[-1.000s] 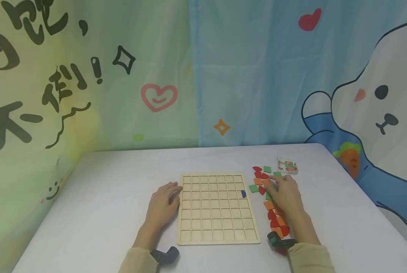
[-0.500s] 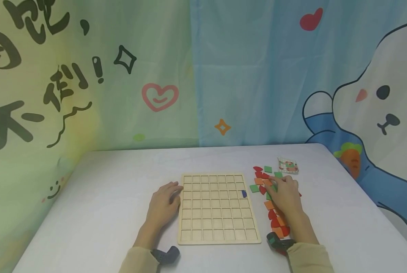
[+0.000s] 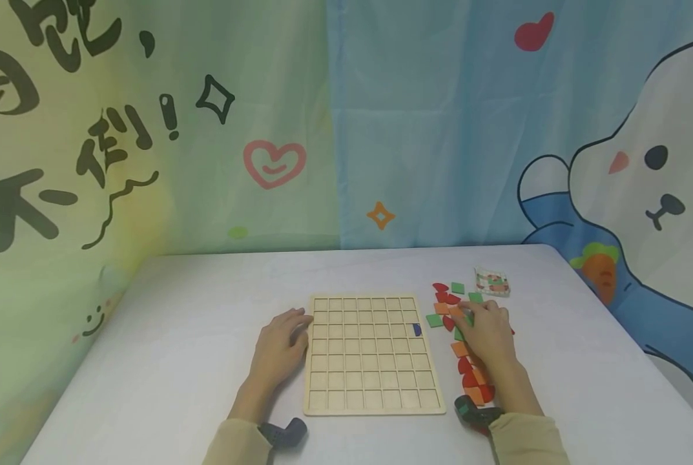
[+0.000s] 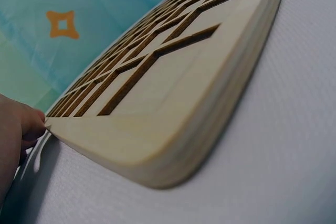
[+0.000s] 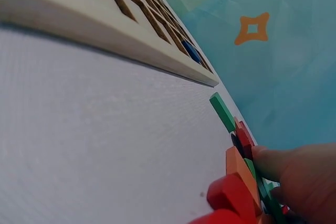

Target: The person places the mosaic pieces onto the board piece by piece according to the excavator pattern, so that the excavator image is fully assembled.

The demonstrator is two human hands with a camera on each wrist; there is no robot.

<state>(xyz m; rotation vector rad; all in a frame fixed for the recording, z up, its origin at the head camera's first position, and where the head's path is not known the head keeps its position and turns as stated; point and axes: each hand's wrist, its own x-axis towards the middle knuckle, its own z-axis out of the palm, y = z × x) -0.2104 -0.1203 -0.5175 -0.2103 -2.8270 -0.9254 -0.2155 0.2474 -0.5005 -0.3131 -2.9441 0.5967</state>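
A pale wooden grid board (image 3: 369, 364) lies flat on the white table, with one dark blue piece (image 3: 417, 330) in a cell of its right column. My left hand (image 3: 282, 342) rests on the table, fingertips at the board's left edge; the left wrist view shows fingers (image 4: 34, 121) touching that edge. My right hand (image 3: 488, 332) is over the loose pieces right of the board. Its thumb and forefinger reach among green squares (image 3: 434, 320), orange squares (image 3: 459, 349) and red rounded pieces (image 3: 448, 323). In the right wrist view the thumb (image 5: 270, 162) meets the pieces; the other fingers are mostly hidden.
A small clear packet (image 3: 492, 283) with coloured print lies behind the pieces. Dark wrist cameras (image 3: 288, 433) hang at both cuffs, the right one overlapping the near end of the pieces. A printed curtain (image 3: 393, 129) stands behind the table.
The whole scene shifts slightly as the head moves. My right thumb and forefinger stay among the pieces with only a slight movement; my left hand keeps its place at the board.
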